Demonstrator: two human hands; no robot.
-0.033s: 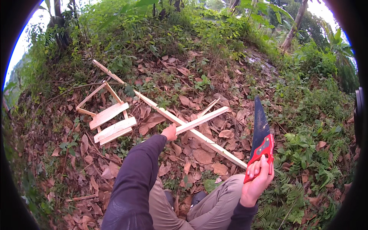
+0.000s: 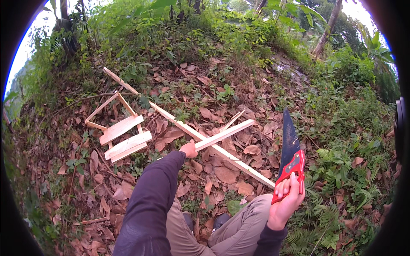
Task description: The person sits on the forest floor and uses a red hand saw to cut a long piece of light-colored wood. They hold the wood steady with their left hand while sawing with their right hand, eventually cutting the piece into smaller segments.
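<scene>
My right hand [image 2: 287, 199] is wrapped round the red handle of a hand saw [image 2: 291, 155], whose dark blade points up and away, apart from the wood. With my left hand [image 2: 188, 149] I grip the near end of a short wooden strip [image 2: 225, 134]. That strip lies slantwise across a long wooden strip [image 2: 245, 166], which runs from far left toward my right knee. Left of my hand sits a small wooden frame [image 2: 124, 102] with pale slats [image 2: 121, 129] across it.
Dry brown leaves [image 2: 226, 174] and low green plants cover the ground. A thin split piece of wood [image 2: 232, 119] lies just beyond the short strip. Ferns [image 2: 322, 222] grow at my right, and bushes [image 2: 239, 34] rise up the slope ahead. My bent knees [image 2: 250, 217] are close below.
</scene>
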